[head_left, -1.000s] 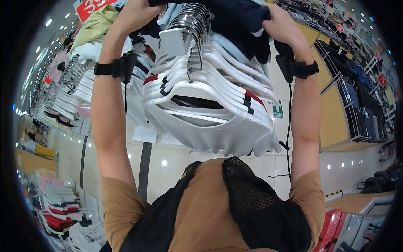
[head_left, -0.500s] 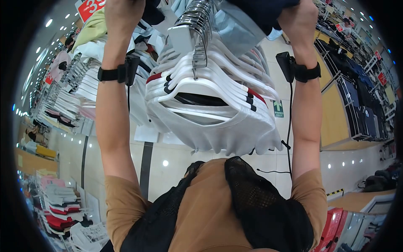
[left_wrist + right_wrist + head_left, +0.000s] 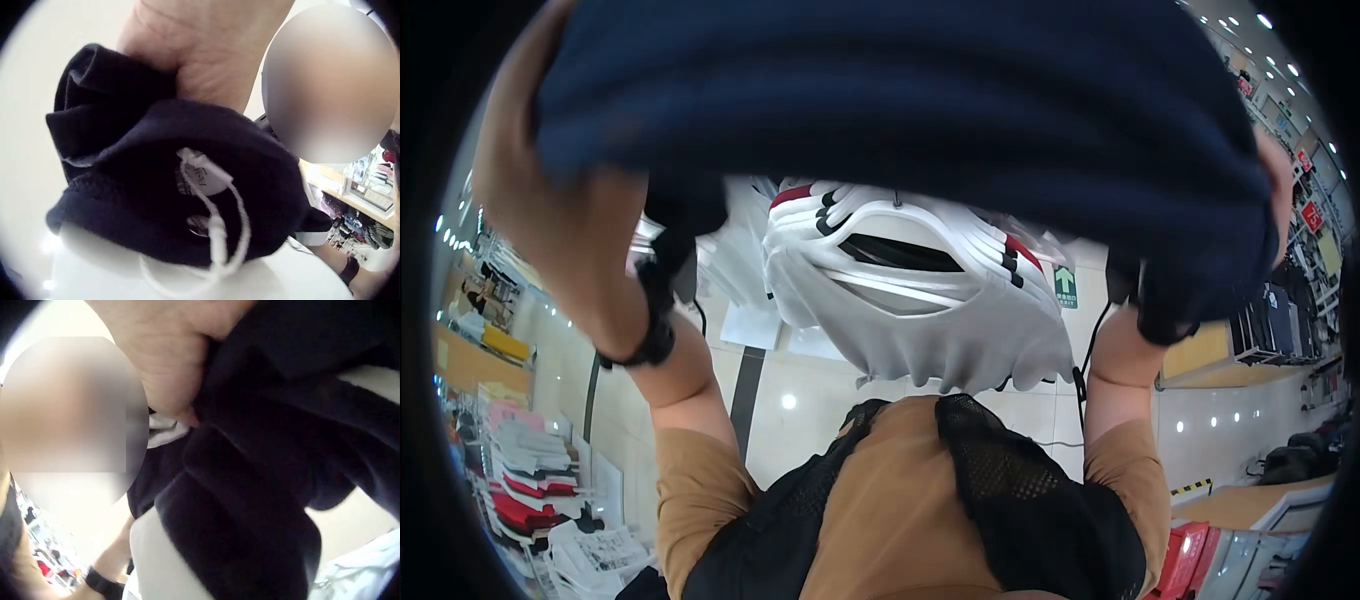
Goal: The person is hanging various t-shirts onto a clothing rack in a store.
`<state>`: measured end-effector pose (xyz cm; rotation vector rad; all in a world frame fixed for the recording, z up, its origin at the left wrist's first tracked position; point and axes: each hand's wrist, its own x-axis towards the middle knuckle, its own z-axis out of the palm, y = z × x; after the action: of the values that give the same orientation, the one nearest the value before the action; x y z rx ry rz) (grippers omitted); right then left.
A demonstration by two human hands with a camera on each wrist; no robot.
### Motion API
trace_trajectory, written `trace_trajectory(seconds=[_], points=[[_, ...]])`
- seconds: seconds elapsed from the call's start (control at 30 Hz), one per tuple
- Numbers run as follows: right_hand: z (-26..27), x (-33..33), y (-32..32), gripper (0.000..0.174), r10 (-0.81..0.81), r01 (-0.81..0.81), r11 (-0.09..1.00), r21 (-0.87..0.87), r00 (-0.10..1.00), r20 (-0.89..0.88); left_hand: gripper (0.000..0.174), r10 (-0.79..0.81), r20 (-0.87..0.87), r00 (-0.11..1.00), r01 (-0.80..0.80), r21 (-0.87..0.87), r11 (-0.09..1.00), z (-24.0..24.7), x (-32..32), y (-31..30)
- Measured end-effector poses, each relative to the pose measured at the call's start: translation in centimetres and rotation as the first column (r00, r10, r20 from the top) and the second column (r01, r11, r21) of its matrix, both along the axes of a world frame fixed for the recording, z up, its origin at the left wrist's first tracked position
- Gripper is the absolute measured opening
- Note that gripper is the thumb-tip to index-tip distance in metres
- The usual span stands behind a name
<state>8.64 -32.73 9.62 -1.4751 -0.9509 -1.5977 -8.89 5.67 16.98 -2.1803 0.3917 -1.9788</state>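
A dark navy garment (image 3: pixel 900 90) is raised and stretched wide across the top of the head view. My left hand (image 3: pixel 565 220) grips one side of it, the fingers partly hidden by cloth. At the far side my right hand (image 3: pixel 1277 195) holds the other edge; in the right wrist view the cloth bunches in loose folds below that hand (image 3: pixel 169 369). The left wrist view looks into an opening of the garment, where a label (image 3: pixel 206 178) and a white looped tag string (image 3: pixel 240 219) hang. A row of white shirts (image 3: pixel 920 345) on white hangers hangs below and behind the garment.
A green exit marking (image 3: pixel 1065 285) lies on the tiled floor. Dark clothes (image 3: pixel 1285 330) fill a wooden display at the right. Stacked garments (image 3: pixel 530 460) and a wooden counter (image 3: pixel 475 370) stand at the left.
Both hands have come up and toward me with the navy garment and spread apart. The garment now covers the rack's top and hooks; the white shirts hang as before.
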Motion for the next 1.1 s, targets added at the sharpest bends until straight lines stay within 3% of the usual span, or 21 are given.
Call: trace_trajectory(seconds=[0.07,0.1,0.13,0.2,0.23,0.27,0.33,0.37,0.43,0.47,0.53,0.57,0.63,0.67,0.7,0.77,0.83,0.9,0.93,1.03,1.1], points=[[-2.1,-2.5,0.0,0.044,0.173,-0.174,0.985,0.019,0.956,-0.237,0.044,-0.019,-0.059,0.998,0.012,-0.116,0.993,-1.9,-1.9,-3.9],[-1.9,-4.0,-0.4,0.036,0.032,-0.120,0.972,-0.202,0.919,-0.393,0.039,-0.030,-0.085,0.996,0.015,-0.174,0.985,-2.8,-2.9,-5.8],[-1.6,-5.6,-0.7,0.029,-0.146,-0.091,0.894,-0.440,0.867,-0.476,0.035,-0.222,-0.112,0.969,0.182,-0.289,0.940,-3.9,-3.2,-6.3],[-0.6,-7.2,-1.1,0.030,-0.497,-0.158,0.580,-0.799,0.708,-0.501,0.029,-0.071,-0.196,0.978,-0.016,-0.410,0.912,-5.3,-4.9,-6.4],[-2.0,-6.6,-0.9,0.031,-0.202,-0.433,0.555,-0.710,0.758,-0.620,0.026,0.003,-0.254,0.967,-0.122,-0.454,0.883,-6.0,-5.7,-6.5],[-3.7,-5.8,-0.8,0.033,0.104,-0.670,0.437,-0.600,0.700,-0.707,0.027,-0.277,-0.361,0.890,0.129,-0.385,0.914,-6.6,-6.4,-4.4],[-6.9,-4.4,-0.2,0.038,0.593,-0.931,-0.001,-0.364,0.293,-0.751,0.032,-0.356,-0.651,0.670,0.246,-0.258,0.934,-6.2,-7.7,-2.4],[-7.9,-4.1,0.1,0.042,0.542,-0.940,-0.135,-0.313,0.194,-0.818,0.035,-0.369,-0.774,0.514,0.310,-0.233,0.922,-6.0,-8.3,-1.5],[-9.8,-3.5,0.8,0.048,0.456,-0.942,-0.270,-0.201,0.059,-0.888,0.035,-0.410,-0.830,0.378,0.235,-0.343,0.910,-7.4,-9.0,-1.2],[-10.6,-3.4,1.1,0.051,0.438,-0.950,-0.279,-0.141,0.005,-0.899,0.035,-0.413,-0.832,0.369,0.226,-0.350,0.909,-8.5,-9.3,-1.1],[-12.4,-3.6,2.0,0.055,0.325,-0.947,-0.321,0.033,-0.143,-0.935,0.037,-0.473,-0.826,0.307,-0.041,-0.508,0.860,-11.2,-9.8,-0.6],[-13.3,-3.7,2.4,0.060,0.269,-0.936,-0.329,0.123,-0.218,-0.938,0.042,-0.595,-0.769,0.233,-0.167,-0.634,0.755,-12.1,-10.0,-0.4],[-14.8,-5.2,3.6,0.059,0.167,-0.875,-0.260,0.408,-0.457,-0.873,0.039,-0.728,-0.637,0.253,-0.404,-0.753,0.519,-16.7,-10.1,0.6],[-16.3,-5.8,4.1,0.058,0.095,-0.837,-0.180,0.517,-0.538,-0.838,0.037,-0.702,-0.674,0.232,-0.421,-0.720,0.552,-18.3,-10.1,1.0],[-15.9,-6.3,5.3,0.056,0.068,-0.870,-0.147,0.470,-0.483,-0.873,0.036,-0.673,-0.711,0.205,-0.431,-0.683,0.590,-19.9,-10.1,1.3],[-16.3,-7.0,7.3,0.053,0.073,-0.894,-0.062,0.445,-0.448,-0.891,0.048,-0.821,-0.520,0.234,-0.532,-0.775,0.339,-23.8,-10.7,1.3],[-17.0,-7.8,8.6,0.060,0.054,-0.880,0.081,0.467,-0.464,-0.884,0.069,-0.832,-0.506,0.229,-0.499,-0.795,0.345,-25.5,-10.3,-0.2],[-16.8,-8.3,10.7,0.061,0.043,-0.795,0.064,0.603,-0.602,-0.798,0.092,-0.815,-0.556,0.164,-0.450,-0.777,0.440,-25.5,-9.8,-2.1],[-16.8,-8.7,11.7,0.059,0.054,-0.763,0.066,0.643,-0.641,-0.766,0.105,-0.920,-0.371,0.125,-0.506,-0.821,0.262,-27.2,-9.9,-2.0],[-18.1,-9.8,14.8,0.051,0.048,-0.685,0.083,0.724,-0.722,-0.690,0.112,-0.915,-0.401,0.035,-0.223,-0.896,0.384,-29.1,-9.5,-2.6],[-18.9,-10.7,16.3,0.046,0.013,-0.529,0.165,0.832,-0.843,-0.538,0.100,-0.956,-0.226,0.185,-0.537,-0.839,0.094,-27.9,-9.5,-4.6]])
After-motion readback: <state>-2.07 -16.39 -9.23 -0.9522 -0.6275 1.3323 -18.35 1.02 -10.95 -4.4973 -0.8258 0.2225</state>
